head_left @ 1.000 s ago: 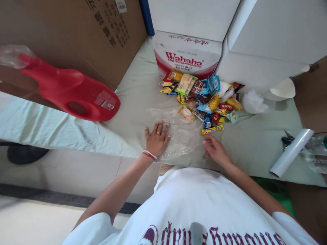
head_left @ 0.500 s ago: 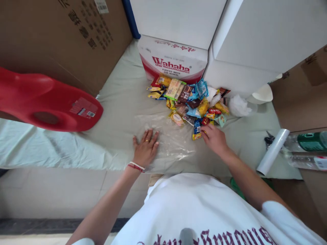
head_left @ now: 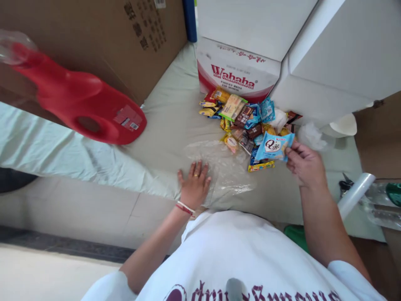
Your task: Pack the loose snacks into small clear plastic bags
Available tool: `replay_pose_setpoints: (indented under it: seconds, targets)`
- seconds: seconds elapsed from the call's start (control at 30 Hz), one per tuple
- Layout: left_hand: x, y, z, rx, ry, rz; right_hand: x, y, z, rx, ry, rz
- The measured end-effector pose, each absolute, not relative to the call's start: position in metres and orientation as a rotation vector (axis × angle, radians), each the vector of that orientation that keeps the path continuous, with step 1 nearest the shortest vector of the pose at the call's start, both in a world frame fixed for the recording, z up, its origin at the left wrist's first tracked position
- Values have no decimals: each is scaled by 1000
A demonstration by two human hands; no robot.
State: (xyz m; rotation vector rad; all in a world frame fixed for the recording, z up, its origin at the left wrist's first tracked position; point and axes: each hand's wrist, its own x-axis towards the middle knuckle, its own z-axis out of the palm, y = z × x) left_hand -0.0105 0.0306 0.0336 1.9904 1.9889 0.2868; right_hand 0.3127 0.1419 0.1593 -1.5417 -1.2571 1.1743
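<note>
My right hand (head_left: 305,163) pinches the right end of a light-blue snack packet (head_left: 272,147), held up over the front right of a heap of wrapped snacks (head_left: 242,115). Below the packet lies a narrow yellow-wrapped snack (head_left: 261,166). My left hand (head_left: 194,184) rests flat with fingers spread near the table's front edge. Its fingertips touch or lie beside the left part of a clear plastic bag (head_left: 227,169), spread out in front of the heap. The blue packet hides some of the snacks behind it.
A Wahaha carton (head_left: 238,75) stands behind the heap. At the left is a red jug (head_left: 94,104). Crumpled white plastic (head_left: 315,136), a white cup (head_left: 343,126), scissors (head_left: 345,182), a plastic film roll (head_left: 356,194) and clear bottles (head_left: 379,194) are on the right.
My right hand has moved right from the heap's front and now holds up a light-blue packet. My left hand stays flat by the bag. The camera view has shifted left.
</note>
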Motion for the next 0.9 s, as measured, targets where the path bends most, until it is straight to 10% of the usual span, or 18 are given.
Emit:
replay_pose_setpoints:
  seconds: [0.17, 0.4, 0.67, 0.9]
  targets:
    - [6, 17, 39, 1882, 2094, 306, 211, 112, 109, -1489, -1253, 1721]
    - [-56, -2, 25, 1828, 2310, 539, 212, 95, 63, -1615, -1981, 1105]
    - [-83, -51, 9, 2536, 1205, 710, 281, 62, 63, -1033, -2656, 628]
    - [-100, -2, 38, 1762, 1699, 658, 261, 122, 82, -1074, -2421, 1253]
